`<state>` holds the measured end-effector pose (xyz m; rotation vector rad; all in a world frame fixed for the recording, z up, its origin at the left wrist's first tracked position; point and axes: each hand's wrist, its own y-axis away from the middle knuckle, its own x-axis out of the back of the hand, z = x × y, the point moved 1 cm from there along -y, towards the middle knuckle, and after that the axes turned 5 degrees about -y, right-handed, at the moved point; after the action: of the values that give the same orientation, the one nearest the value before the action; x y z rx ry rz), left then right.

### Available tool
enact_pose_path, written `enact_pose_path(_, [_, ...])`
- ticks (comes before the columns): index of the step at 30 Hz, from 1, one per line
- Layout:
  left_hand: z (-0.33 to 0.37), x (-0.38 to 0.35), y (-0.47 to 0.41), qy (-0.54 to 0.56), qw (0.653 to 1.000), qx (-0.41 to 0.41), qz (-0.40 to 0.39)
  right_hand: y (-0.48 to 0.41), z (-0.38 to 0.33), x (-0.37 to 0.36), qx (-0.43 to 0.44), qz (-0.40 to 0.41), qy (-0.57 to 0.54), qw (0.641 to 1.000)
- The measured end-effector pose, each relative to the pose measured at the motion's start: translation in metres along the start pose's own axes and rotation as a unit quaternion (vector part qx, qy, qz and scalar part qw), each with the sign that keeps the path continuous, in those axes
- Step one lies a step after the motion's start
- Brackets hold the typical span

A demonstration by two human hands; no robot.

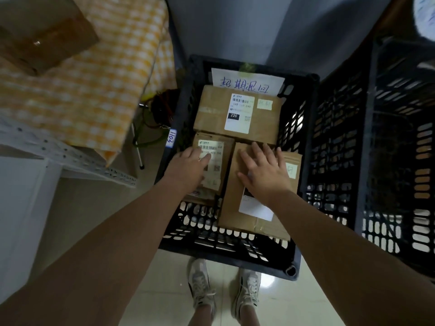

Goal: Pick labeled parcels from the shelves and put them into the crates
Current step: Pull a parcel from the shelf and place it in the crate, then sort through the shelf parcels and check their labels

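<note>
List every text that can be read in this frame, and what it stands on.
"超期退回", handwritten: white sign at the back of the crate.
"220": label on the far parcel.
"1103": tag on the crate's left rim.
"A03-210": left near parcel; the rest is blurred.
Unreadable: yellowish notes, and the label of the right near parcel.

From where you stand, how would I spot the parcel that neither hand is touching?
Look into the black crate at the person's feet. Of the brown parcels in it, yours is the wide box at the far end, just under the handwritten paper sign. Only its white label bears a black tag reading 220; the left hand and right hand rest on nearer parcels.
</note>
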<state>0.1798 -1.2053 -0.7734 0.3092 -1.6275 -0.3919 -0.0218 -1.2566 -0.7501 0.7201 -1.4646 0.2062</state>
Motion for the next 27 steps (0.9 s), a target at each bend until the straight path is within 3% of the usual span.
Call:
enact_pose_path(6, [-0.003,0.066,0.063,0.001,0.999,0.038,0.031,0.036,-0.016,0.057,-0.007,-0.016,-0.003,1.000])
enact_pose_path(13, [0.018,0.158,0.171,0.009,0.989,0.102,0.110,0.105,-0.043,0.152,0.052,0.050,-0.017,0.997])
enact_pose_path(22, [0.088,0.238,0.335,-0.027,0.941,0.246,0.230,0.229,-0.054,0.261,0.228,0.175,-0.016,0.958])
enact_pose_path(27, [0.123,0.284,0.445,-0.050,0.907,0.332,0.256,0.301,-0.086,0.315,0.316,0.224,-0.038,0.921])
